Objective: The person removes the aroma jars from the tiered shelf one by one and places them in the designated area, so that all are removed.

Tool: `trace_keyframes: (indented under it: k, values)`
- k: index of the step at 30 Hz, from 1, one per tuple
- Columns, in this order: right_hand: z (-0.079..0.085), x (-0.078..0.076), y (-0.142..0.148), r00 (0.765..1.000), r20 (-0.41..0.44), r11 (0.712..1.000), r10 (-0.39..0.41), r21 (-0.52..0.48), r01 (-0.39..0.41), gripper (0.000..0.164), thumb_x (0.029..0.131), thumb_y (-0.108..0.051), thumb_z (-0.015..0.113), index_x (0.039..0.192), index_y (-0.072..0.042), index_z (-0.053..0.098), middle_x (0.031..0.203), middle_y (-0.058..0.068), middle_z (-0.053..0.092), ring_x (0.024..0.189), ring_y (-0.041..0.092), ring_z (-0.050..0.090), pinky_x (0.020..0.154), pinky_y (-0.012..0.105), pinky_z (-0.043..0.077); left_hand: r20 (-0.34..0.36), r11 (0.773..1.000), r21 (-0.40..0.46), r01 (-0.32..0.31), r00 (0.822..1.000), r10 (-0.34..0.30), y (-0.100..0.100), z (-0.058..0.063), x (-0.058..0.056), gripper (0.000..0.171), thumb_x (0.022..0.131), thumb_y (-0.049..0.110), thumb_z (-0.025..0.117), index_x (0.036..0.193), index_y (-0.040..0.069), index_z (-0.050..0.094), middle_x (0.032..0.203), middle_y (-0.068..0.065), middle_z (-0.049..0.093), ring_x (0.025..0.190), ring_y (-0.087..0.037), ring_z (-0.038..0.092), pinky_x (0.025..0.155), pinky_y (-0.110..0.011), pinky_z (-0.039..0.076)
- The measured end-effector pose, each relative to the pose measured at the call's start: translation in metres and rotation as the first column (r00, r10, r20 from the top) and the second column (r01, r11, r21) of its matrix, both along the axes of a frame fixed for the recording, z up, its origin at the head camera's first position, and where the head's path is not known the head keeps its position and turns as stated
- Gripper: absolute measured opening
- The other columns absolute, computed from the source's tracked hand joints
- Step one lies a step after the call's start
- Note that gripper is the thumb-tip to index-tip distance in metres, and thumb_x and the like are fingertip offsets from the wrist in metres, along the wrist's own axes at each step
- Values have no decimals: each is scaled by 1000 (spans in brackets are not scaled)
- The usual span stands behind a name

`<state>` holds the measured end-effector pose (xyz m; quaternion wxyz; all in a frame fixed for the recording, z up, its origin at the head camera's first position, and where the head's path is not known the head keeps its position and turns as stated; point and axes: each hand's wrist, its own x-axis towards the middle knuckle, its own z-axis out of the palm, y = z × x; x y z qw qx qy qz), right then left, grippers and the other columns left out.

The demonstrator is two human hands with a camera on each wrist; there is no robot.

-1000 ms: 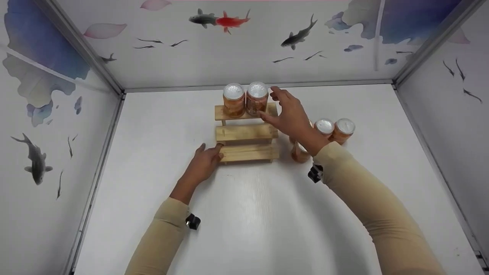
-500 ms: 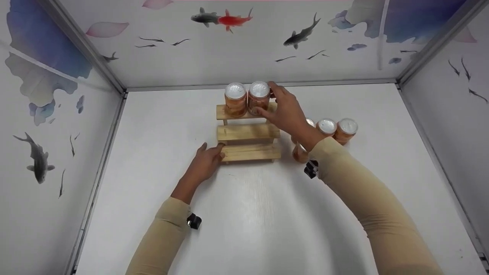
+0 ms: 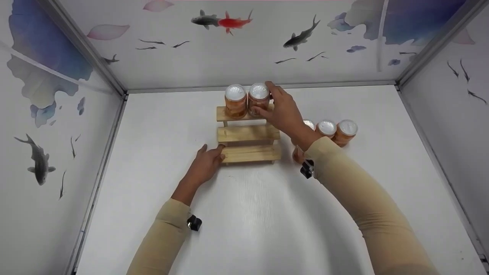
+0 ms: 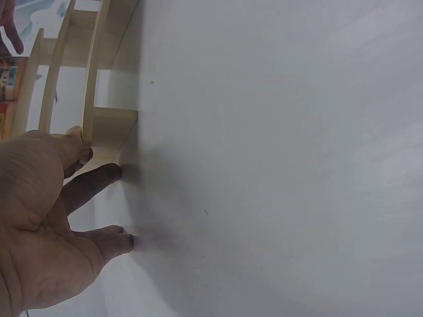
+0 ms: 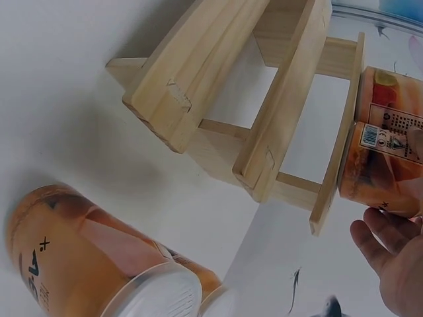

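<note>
A three-tier wooden display stand [image 3: 249, 133] stands on the white table. Two orange-labelled jars with clear-white lids occupy its top tier: a left jar [image 3: 235, 101] and a right jar [image 3: 258, 100], side by side. My right hand [image 3: 284, 112] grips the right jar from its right side, thumb in front and fingers behind; the right wrist view shows the thumb on its label [image 5: 380, 155]. At the bottom tier's left end, my left hand [image 3: 204, 164] pinches the plank. In the left wrist view, other fingers of the left hand [image 4: 53, 218] reach down to the tabletop.
More jars of the same kind stand on the table right of the stand, including a rightmost jar [image 3: 345, 133] and a middle one [image 3: 326, 128]; my right forearm partly hides the others. White panels with painted fish [image 3: 301, 36] enclose the table [image 3: 160, 126].
My right hand has moved left onto the right jar and closed round it. That jar stays on the top tier, and my left hand keeps its place on the stand.
</note>
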<state>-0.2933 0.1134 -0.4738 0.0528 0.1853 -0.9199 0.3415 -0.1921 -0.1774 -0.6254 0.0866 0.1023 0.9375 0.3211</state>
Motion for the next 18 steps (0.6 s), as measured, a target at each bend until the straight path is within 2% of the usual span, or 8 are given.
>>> trace_keyframes:
  k: [2,7,10,14,17,18]
  values:
    - [-1,-1,-1,1000,7,1000,-5,-3,5,90,99,-38,87,168,-5,40,154,23,61,131,42,67,111,58,56,-4,1000,-1,-9,1000,9,0,-3,0,55,119,43,49,163,10,55,151,-21,70,160,-61,36,134,-70,30]
    - [-3,-1,-2,1000,6,1000,-8,-18,8,90,99,-36,87,168,-3,40,155,24,61,131,44,67,111,57,56,56,1000,-1,-18,998,18,8,26,10,53,119,36,49,164,7,53,154,-22,66,163,-59,32,136,-69,27]
    - [-4,-1,-3,1000,-10,999,-4,-34,3,88,99,-34,88,167,-2,42,152,24,62,127,43,68,108,56,57,65,1000,-12,-15,998,16,10,35,13,52,120,32,49,164,6,52,157,-22,64,164,-57,31,138,-66,24]
    - [-4,-2,-3,999,-39,999,-1,-49,-1,83,98,-30,88,163,0,46,150,23,64,123,41,70,105,54,58,54,1000,9,-11,999,11,8,33,13,53,119,31,50,164,3,51,157,-23,64,164,-57,31,138,-66,23]
    - [-4,-2,-3,998,-57,998,2,-59,-5,82,97,-28,89,161,1,47,148,23,65,120,39,71,103,53,59,13,1000,31,-3,1000,3,2,13,5,54,120,36,49,162,3,54,154,-23,66,161,-59,35,137,-68,25]
    - [-4,-2,-4,998,-63,998,3,-63,-7,81,97,-27,89,161,1,48,147,23,66,120,38,71,103,52,60,9,999,35,-1,1000,1,1,12,4,55,120,38,48,162,3,54,153,-23,67,161,-60,35,136,-68,26]
